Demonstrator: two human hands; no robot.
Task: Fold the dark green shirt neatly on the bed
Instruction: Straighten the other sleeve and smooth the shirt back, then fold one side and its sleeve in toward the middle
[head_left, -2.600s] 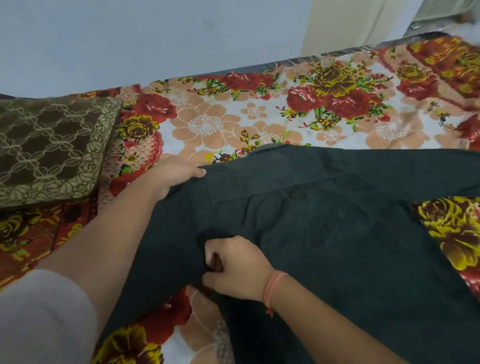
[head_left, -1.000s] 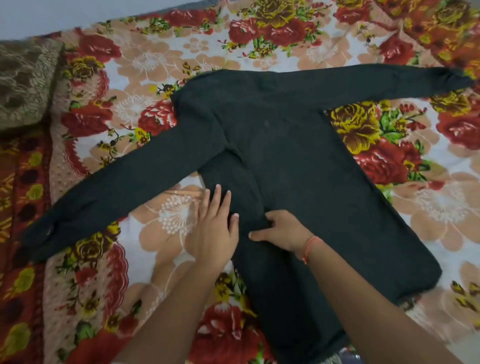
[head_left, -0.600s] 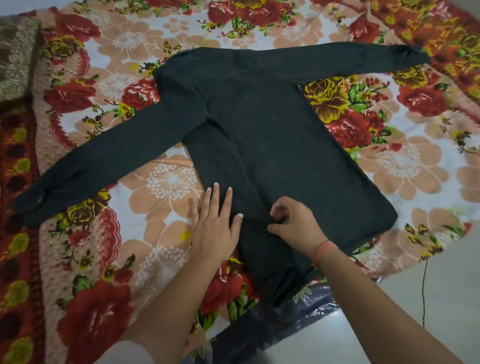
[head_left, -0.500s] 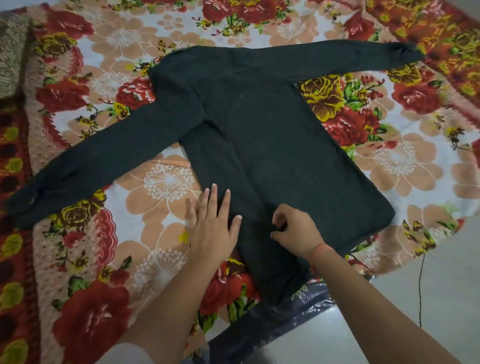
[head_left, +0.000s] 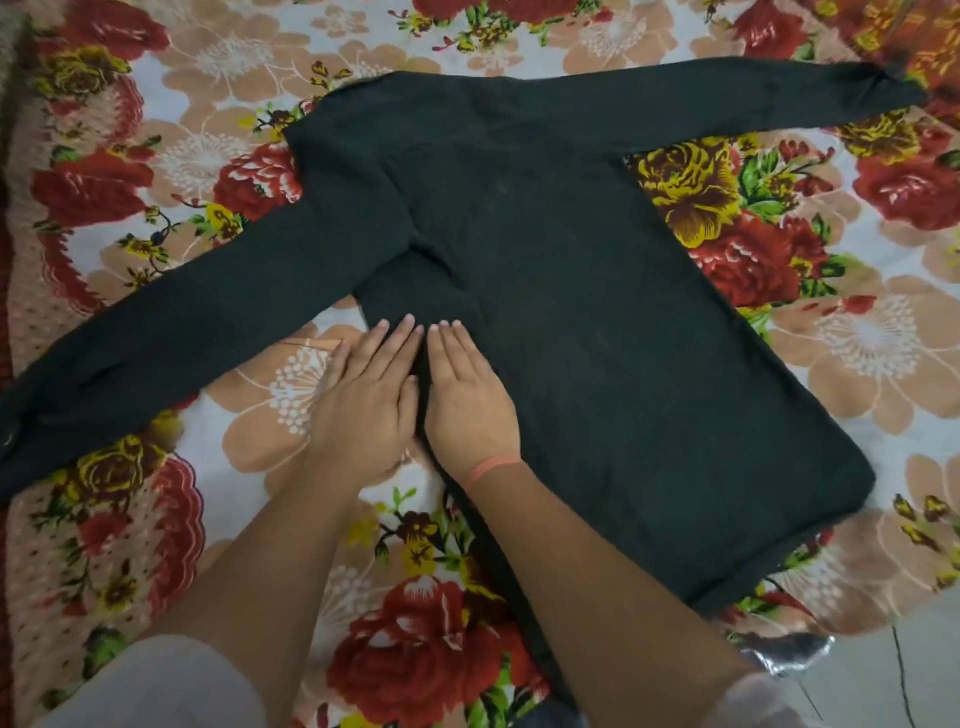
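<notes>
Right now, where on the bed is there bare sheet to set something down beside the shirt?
Bare floral sheet lies between the far sleeve and the shirt body, and again below the near sleeve, beside the left hand. Crowded: the shirt's edge, where it and the right hand press flat.

The shirt (head_left: 571, 291) is a plain dark green, so deep it looks almost black, with no print on it. The bedsheet (head_left: 857, 332) around it has a white ground crowded with big red roses, yellow-and-brown roses, peach blooms with white dotted centres and small green leaves. A thin salmon-orange band (head_left: 491, 467) circles the wrist of my right hand (head_left: 467, 400), and my left sleeve (head_left: 171, 686) is pale grey.
</notes>
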